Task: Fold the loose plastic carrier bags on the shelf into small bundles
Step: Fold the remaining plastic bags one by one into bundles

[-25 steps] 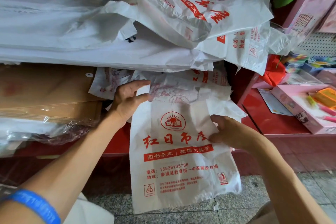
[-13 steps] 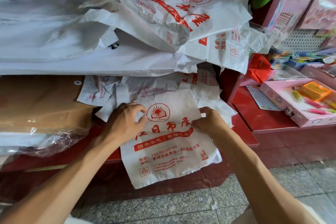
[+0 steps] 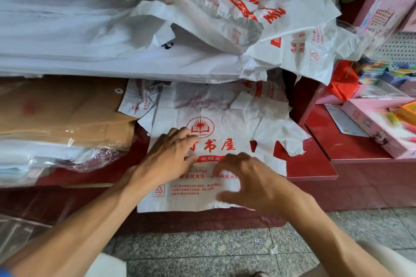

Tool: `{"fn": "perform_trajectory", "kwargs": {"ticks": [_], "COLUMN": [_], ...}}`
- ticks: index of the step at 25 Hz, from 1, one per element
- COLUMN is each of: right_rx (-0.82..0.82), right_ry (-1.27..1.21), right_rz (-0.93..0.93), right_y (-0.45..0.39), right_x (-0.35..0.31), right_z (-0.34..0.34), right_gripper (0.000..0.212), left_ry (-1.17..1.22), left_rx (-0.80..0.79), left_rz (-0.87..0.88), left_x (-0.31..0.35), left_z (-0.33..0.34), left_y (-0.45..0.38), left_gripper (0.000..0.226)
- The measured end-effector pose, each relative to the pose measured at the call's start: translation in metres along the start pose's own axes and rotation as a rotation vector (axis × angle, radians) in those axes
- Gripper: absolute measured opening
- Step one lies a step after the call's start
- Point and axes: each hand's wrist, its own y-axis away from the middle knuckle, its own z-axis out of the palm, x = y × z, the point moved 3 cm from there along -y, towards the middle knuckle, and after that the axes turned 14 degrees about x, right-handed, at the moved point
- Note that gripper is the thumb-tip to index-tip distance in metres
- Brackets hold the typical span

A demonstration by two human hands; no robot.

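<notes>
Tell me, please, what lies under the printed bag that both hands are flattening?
Under the printed bag the red shelf shows at its right, and other crumpled bags behind. Directly beneath is covered by it and both hands.

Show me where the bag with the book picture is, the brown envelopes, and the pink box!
bag with the book picture point(image 3: 200, 127): head view, on its red sun-and-book logo.
brown envelopes point(image 3: 67, 105): head view, on the top envelope's flat face.
pink box point(image 3: 369, 119): head view, on its top near the left end.

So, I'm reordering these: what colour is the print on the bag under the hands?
Red print on the white carrier bag, head view.
</notes>
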Motion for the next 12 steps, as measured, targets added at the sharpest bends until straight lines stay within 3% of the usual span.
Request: {"fn": "perform_trajectory", "kwargs": {"ticks": [3,5,7,9,10,12], "right_rx": [-0.117,-0.076,-0.001,0.077,0.076,0.065], "right_ry": [0.246,0.396,0.381,0.229,0.151,0.022], "right_rz": [-0.005,-0.027,0.031,0.146,0.208,0.336], "right_y": [0.01,0.009,0.001,-0.006,-0.008,-0.012], "right_x": [-0.003,-0.001,-0.002,0.002,0.004,0.017], "right_z": [0.028,0.041,0.037,0.014,0.002,-0.02], "right_gripper": [0.097,0.104,0.085,0.056,0.045,0.026], "left_ry": [0.121,0.103,0.02,-0.017,0.014,0.119], "left_rx": [0.008,-0.133,-0.251,-0.314,-0.31,-0.242], "left_rz": [0.063,0.091,0.138,0.158,0.136,0.029], "left_x": [0.01,0.013,0.011,0.011,0.01,0.006], "left_z": [-0.003,-0.001,-0.004,-0.011,-0.015,-0.023], "left_y": [0.009,0.018,0.026,0.032,0.033,0.03], "left_gripper": [0.02,0.048,0.089,0.104,0.099,0.069]}}
